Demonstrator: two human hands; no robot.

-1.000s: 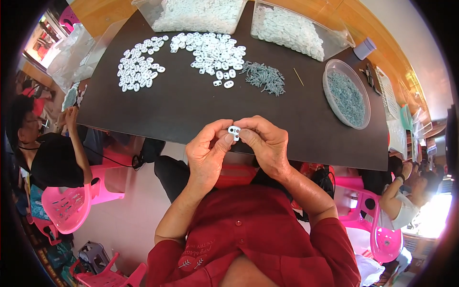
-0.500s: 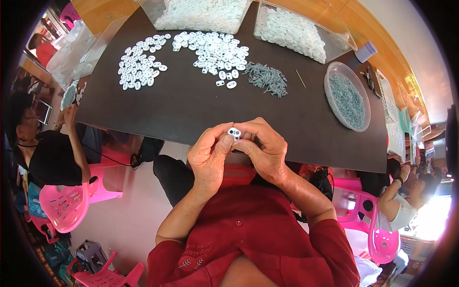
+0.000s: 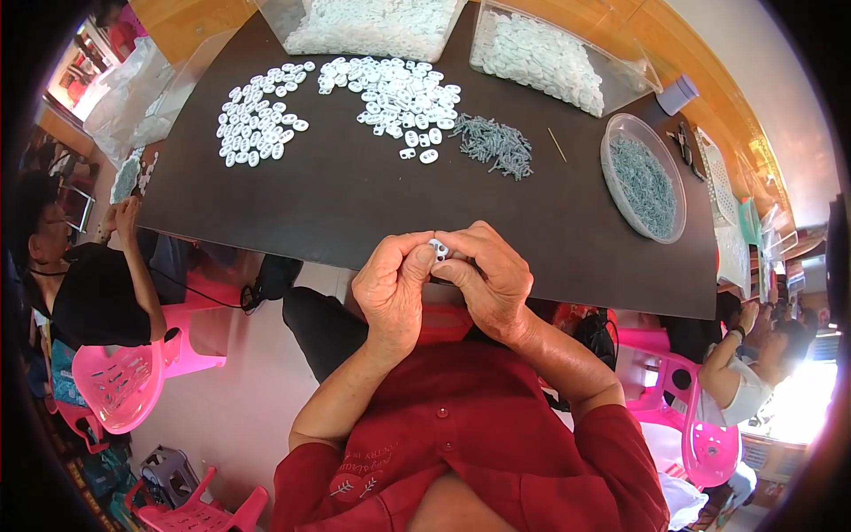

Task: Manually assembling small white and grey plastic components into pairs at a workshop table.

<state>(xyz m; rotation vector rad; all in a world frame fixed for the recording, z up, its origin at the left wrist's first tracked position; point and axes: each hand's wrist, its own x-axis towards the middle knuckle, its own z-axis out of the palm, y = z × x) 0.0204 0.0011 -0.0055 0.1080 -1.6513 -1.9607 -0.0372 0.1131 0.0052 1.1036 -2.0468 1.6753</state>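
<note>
Just off the table's near edge, my left hand (image 3: pixel 393 288) and my right hand (image 3: pixel 493 282) meet, thumbs and forefingers pinched on one small white plastic piece (image 3: pixel 440 251) with dark round holes. My fingertips cover much of it, so whether a second part sits in it cannot be told. On the dark table (image 3: pixel 355 199) beyond lie a loose spread of white oval pieces (image 3: pixel 260 129) with holes, a denser heap of similar white pieces (image 3: pixel 408 99), and a small pile of grey-blue screw-like pins (image 3: pixel 498 146).
Two clear bins, one (image 3: pixel 288 40) at the back and another (image 3: pixel 651 78) farther right, hold white parts. A round tub (image 3: pixel 613 191) holds more grey-blue pins. Nearby are a thin yellow stick (image 3: pixel 557 144), pliers (image 3: pixel 685 151) and a lilac cup (image 3: pixel 678 95). People sit at both sides.
The white piece has turned a little between my fingertips, and less of its face shows. My left hand has shifted slightly to the right; the piles on the table are unchanged.
</note>
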